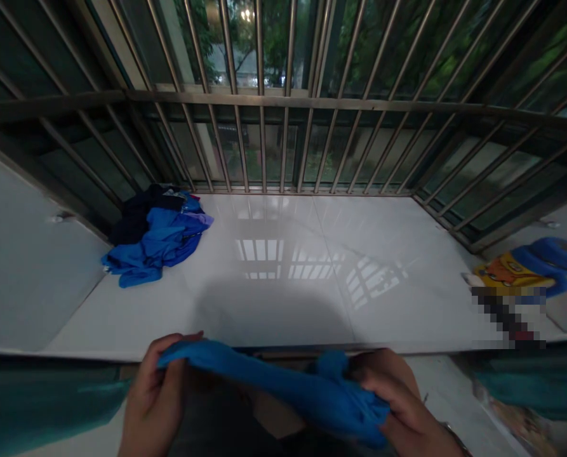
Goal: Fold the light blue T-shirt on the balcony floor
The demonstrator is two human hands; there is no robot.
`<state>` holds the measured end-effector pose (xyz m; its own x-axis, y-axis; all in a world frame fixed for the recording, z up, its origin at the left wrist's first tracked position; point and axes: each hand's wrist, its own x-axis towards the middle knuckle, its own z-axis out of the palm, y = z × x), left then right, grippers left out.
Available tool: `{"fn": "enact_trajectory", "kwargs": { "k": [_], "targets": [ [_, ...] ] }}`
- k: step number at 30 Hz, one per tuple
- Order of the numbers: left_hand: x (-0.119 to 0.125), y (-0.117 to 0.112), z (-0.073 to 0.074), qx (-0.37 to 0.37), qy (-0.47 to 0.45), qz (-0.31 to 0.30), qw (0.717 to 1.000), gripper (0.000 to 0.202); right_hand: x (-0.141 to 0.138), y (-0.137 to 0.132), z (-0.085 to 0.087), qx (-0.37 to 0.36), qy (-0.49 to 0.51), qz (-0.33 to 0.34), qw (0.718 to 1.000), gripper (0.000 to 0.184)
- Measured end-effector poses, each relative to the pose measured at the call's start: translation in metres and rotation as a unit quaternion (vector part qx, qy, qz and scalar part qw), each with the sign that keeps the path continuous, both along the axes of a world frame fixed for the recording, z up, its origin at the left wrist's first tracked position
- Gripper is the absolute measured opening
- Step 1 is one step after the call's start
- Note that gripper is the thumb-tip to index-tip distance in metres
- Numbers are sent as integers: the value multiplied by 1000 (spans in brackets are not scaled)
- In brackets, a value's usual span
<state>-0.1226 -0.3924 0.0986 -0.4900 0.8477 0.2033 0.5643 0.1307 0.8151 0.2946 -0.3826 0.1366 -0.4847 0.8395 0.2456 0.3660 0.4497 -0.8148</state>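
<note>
A blue piece of clothing (283, 384) is stretched between my two hands, just in front of the sill's near edge. My left hand (157, 387) pinches one end between thumb and fingers. My right hand (397, 400) is closed on the other end, where the fabric bunches up. What kind of garment it is does not show. On the left of the white sill lies a crumpled pile of blue and dark clothes (162, 235).
Metal window bars (264, 146) rise behind the white sill (283, 298). A blue and yellow cartoon-patterned item (516, 270) sits at the right end, near a pixelated patch. Teal curtains (40, 400) hang below on both sides.
</note>
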Motion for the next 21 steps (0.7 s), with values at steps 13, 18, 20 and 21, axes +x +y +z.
{"fn": "enact_trajectory", "kwargs": {
  "k": [13, 18, 20, 21],
  "targets": [
    [22, 341, 100, 3, 308, -105, 946, 55, -29, 333, 77, 57, -299, -290, 907, 49],
    [64, 273, 5, -70, 323, -249, 911, 47, -65, 251, -8, 12, -354, -193, 915, 52],
    [71, 226, -50, -96, 316, -297, 896, 60, -71, 205, -62, 2, -392, -145, 909, 65],
    [72, 204, -75, -101, 314, -306, 893, 62, -70, 183, -87, 5, -414, -129, 901, 68]
  ]
}}
